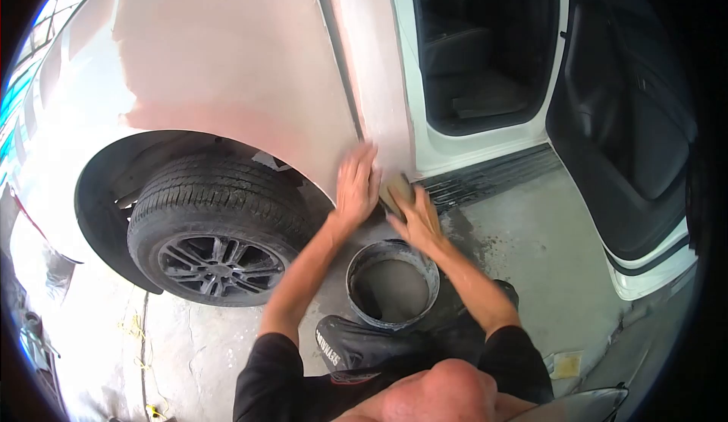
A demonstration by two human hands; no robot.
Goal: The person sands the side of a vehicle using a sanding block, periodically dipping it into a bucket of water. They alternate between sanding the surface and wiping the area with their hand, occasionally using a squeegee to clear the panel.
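Note:
My left hand [356, 185] lies flat with its fingers stretched out on the lower rear edge of the pinkish, patchy car panel [227, 50], just right of the wheel arch. Close beside it, my right hand [417, 219] grips a tan-grey sanding pad [398, 191] against the low part of the body, near the sill. That hand is slightly blurred. Below both hands a round dark bucket [391, 285] holds greyish, murky water and stands between my knees.
A black tyre with a spoked wheel [220, 264] is at the left. At the right, an open car door [629, 119] hangs over the concrete floor, beyond the black side step [485, 175]. A yellowish square item [566, 364] lies at lower right.

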